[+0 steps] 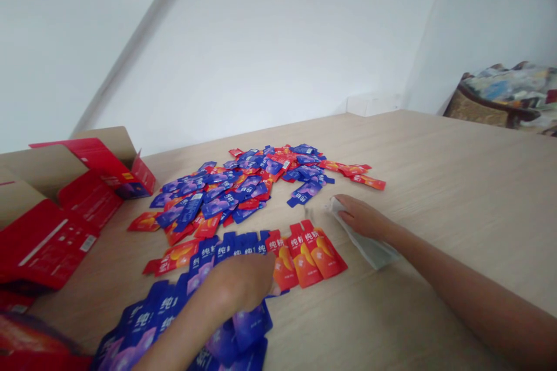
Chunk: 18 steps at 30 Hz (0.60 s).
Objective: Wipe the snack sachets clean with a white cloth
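Note:
My left hand [255, 279] is closed over a row of laid-out sachets. Its fingertips curl down where blue sachets [248, 324] meet red sachets [307, 261]; the hand hides which one it grips. Three red sachets with orange fruit fan out just right of it. More overlapping blue ones, with purple fruit, run under my wrist toward the near left. To the right, my right hand [363, 217] pinches the top of a whitish, see-through plastic bag [369, 249], which hangs down to the table.
A loose heap of mixed red and blue sachets [235, 182] lies beyond my hands. Open red cardboard boxes [82, 214] stand at the left. A pale wall [278, 58] rises behind the wooden table [456, 185]. At the far right a chair [483, 104] is piled with things.

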{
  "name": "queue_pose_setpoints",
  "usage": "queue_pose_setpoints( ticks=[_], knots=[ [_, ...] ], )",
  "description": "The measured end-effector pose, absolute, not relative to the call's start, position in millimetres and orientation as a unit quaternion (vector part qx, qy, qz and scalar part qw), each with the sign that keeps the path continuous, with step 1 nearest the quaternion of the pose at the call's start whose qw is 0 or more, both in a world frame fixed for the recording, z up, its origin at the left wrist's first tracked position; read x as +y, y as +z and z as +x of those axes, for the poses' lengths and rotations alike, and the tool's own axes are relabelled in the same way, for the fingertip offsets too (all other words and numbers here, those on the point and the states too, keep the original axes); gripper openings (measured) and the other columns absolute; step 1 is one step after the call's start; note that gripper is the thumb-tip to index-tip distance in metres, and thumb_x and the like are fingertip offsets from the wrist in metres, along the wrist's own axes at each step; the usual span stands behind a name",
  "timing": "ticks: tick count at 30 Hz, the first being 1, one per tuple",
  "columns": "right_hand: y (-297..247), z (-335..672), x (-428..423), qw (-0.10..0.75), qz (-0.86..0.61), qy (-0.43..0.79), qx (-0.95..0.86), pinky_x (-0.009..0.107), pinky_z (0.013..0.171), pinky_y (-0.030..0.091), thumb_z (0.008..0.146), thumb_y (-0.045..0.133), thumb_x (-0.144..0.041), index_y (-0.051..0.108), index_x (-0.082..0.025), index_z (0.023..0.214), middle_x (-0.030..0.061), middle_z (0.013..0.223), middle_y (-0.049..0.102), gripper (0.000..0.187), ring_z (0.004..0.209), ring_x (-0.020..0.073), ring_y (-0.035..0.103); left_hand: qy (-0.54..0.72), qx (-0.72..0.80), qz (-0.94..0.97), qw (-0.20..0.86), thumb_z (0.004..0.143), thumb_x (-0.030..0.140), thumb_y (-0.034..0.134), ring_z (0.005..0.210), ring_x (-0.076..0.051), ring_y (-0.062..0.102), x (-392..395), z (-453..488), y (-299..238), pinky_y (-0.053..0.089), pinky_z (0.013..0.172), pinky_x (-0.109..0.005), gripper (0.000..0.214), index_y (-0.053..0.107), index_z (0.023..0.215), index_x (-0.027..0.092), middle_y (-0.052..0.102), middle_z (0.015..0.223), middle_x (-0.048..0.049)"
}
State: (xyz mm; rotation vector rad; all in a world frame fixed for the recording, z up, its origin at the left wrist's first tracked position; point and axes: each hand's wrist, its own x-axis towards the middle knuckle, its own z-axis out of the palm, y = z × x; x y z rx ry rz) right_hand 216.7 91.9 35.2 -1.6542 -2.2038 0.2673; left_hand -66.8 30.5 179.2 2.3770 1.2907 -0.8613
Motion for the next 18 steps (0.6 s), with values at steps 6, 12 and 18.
queue_pose_setpoints(
  ticks=[6,12,18],
  knots=[
    [62.2,175.0,66.6,0.170,-0.381,0.168,-0.893,0.034,0.090,0.037,0.080,0.053,-0.027,0.052,-0.020,0.114,0.0087,0.112,0.056,0.035,0.102,0.0207,0.050,-0.297,0.448,0.825,0.174,0.079,0.021,0.047,0.088,-0.030,0.064,26.5,-63.1,175.0,0.049,0.064,-0.034,0.036,0.055,0.114,0.016,0.068,0.100,-0.0155],
    [43.4,148.7,64.9,0.113,-0.426,0.105,-0.891,0.039,0.090,0.035,0.081,0.054,-0.027,0.055,-0.023,0.113,0.0095,0.112,0.053,0.032,0.104,0.0243,0.047,-0.267,0.456,0.826,0.194,0.081,0.024,0.048,0.089,-0.031,0.063,23.5,-59.6,164.3,0.049,0.069,-0.037,0.037,0.054,0.115,0.011,0.068,0.098,-0.0169],
    [28.1,135.3,74.5,0.198,-0.520,0.127,-0.821,0.033,0.090,0.037,0.084,0.047,-0.021,0.051,-0.017,0.115,0.0116,0.113,0.053,0.031,0.103,0.0219,0.048,-0.222,0.460,0.832,0.217,0.081,0.032,0.049,0.094,-0.032,0.061,13.9,-32.9,159.9,0.047,0.075,-0.037,0.047,0.050,0.123,0.010,0.066,0.104,-0.0181]
  ],
)
